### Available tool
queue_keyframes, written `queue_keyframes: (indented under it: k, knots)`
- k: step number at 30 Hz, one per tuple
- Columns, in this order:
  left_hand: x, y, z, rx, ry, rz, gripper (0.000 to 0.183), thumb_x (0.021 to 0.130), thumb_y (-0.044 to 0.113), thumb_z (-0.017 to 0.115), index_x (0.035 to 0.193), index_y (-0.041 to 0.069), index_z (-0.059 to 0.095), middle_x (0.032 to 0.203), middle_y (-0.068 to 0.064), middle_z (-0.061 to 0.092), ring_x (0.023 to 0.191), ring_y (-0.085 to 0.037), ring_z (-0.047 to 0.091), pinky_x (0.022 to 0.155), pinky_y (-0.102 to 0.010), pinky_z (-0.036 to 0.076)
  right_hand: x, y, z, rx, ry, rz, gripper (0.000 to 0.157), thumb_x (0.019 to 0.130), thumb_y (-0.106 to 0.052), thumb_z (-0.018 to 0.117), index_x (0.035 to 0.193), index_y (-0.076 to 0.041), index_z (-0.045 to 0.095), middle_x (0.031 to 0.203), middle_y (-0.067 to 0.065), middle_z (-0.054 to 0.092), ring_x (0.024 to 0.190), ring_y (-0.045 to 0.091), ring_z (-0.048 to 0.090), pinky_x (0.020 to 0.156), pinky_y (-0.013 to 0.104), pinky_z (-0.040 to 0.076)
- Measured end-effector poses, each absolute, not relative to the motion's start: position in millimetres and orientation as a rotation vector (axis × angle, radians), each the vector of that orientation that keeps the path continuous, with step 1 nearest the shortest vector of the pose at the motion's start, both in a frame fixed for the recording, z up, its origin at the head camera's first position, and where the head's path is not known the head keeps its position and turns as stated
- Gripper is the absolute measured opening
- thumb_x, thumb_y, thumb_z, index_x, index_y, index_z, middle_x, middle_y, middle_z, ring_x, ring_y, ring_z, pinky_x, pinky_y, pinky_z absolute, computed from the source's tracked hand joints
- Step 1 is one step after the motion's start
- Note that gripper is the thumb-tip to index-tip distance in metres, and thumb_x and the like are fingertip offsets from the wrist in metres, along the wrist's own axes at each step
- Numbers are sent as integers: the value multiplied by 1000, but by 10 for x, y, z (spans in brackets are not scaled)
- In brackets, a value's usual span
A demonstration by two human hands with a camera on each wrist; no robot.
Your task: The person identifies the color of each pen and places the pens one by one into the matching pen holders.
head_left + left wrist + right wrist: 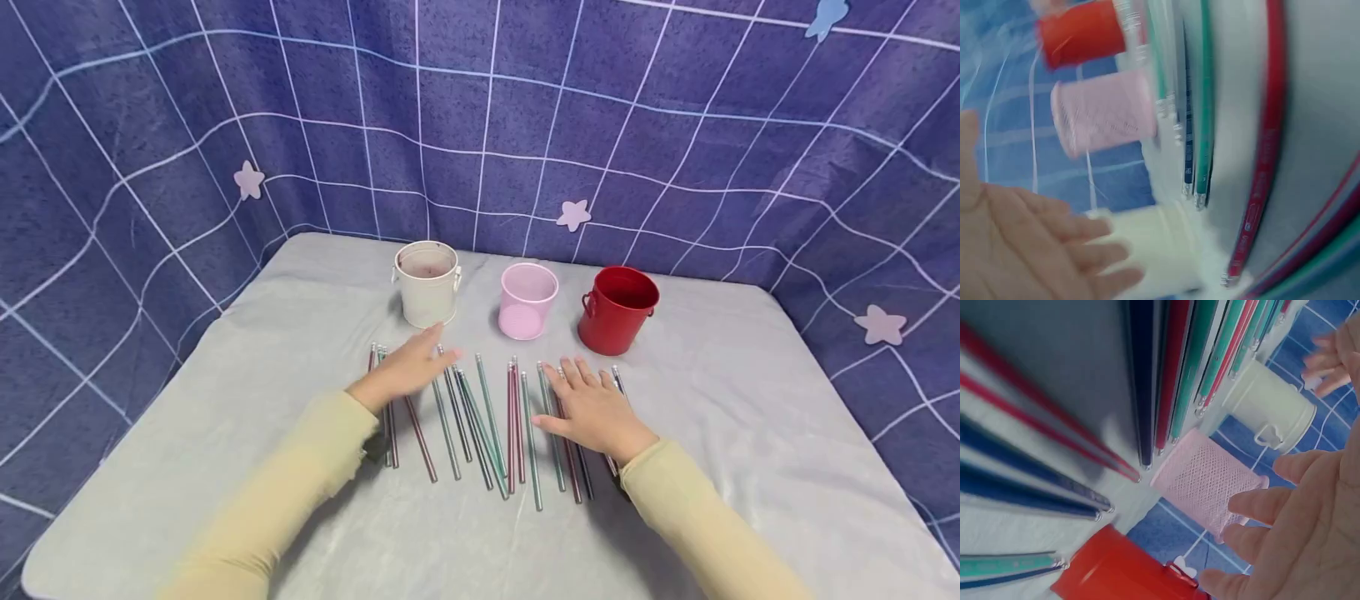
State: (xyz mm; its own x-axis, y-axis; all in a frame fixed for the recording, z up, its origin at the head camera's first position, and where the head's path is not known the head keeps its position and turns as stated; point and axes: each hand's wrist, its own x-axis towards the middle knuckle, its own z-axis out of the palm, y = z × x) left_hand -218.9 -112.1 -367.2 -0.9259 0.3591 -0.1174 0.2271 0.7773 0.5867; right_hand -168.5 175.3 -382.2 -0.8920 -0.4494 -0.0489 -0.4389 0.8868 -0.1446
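Several red, green and dark blue pencils [486,408] lie side by side across the cloth, their ferrule ends pointing at the buckets. Over the left part of the row my left hand [408,364] hovers with fingers extended, close to the white bucket [429,292]. My right hand [596,412] is spread above the right part of the row, below the red bucket [615,312]. Between those two buckets stands a pink mesh cup [527,302]. Neither palm holds anything in the wrist views, where a red pencil [1263,156] and a dark blue pencil [1141,387] show.
A light grey cloth [720,400] covers the table. Behind and at both sides hangs a blue curtain [465,100] with white grid lines and star shapes. The three containers stand in a row near the table's back edge.
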Motion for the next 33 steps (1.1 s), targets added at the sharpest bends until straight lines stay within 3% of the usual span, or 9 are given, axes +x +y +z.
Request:
queue_keyframes:
  k: [4, 7, 11, 16, 20, 26, 33]
  knots:
    - [-2384, -1403, -3577, 179, 2374, 1343, 68, 104, 42, 23, 149, -7, 9, 155, -27, 12, 141, -42, 15, 116, -52, 12, -1650, 1824, -3833, -694, 2994, -223, 74, 90, -51, 58, 145, -5, 40, 146, 25, 38, 137, 44, 28, 108, 67, 20]
    - [-2530, -1566, -3543, 72, 2191, 1584, 69, 104, 42, 18, 148, -9, 3, 154, -30, 7, 142, -43, 11, 116, -52, 13, -1602, 1897, -3848, -717, 3026, -230, 66, 90, -47, 60, 138, -3, 51, 138, 24, 48, 131, 43, 39, 105, 65, 28]
    - [-2684, -1630, -3504, -20, 2064, 1773, 71, 104, 42, 17, 147, -11, -2, 154, -31, 2, 143, -40, 4, 117, -48, 10, -1549, 2012, -3857, -805, 3099, -194, 50, 89, -38, 64, 123, -2, 63, 121, 21, 62, 114, 38, 56, 97, 59, 43]
    - [-2829, -1576, -3488, -90, 2124, 1753, 70, 104, 42, 20, 148, -10, 2, 153, -30, 8, 143, -38, 9, 117, -46, 14, -1534, 2137, -3812, -850, 3148, -117, 37, 87, -28, 67, 113, -2, 68, 101, 15, 70, 93, 31, 66, 78, 48, 55]
    - [-2932, -1609, -3503, -157, 2122, 1748, 71, 104, 43, 22, 149, -8, 1, 154, -28, 7, 143, -37, 9, 117, -45, 14, -1542, 2181, -3763, -836, 3106, -119, 31, 87, -25, 67, 109, -3, 70, 91, 10, 71, 82, 28, 68, 67, 45, 56]
    - [-3000, -1741, -3459, -245, 1873, 1914, 72, 103, 47, 13, 149, -3, -10, 156, -24, -10, 144, -33, -5, 118, -44, 3, -1542, 2263, -3643, -712, 3049, -126, 30, 88, -28, 65, 106, -5, 71, 75, 5, 68, 73, 27, 67, 58, 42, 55]
    - [-3043, -1687, -3414, -214, 1850, 1810, 74, 102, 48, 10, 147, -7, -14, 154, -28, -10, 144, -36, -5, 118, -45, 4, -1546, 2433, -3505, -600, 2900, -31, 19, 88, -29, 64, 83, -12, 68, 68, -3, 59, 63, 15, 56, 57, 38, 52]
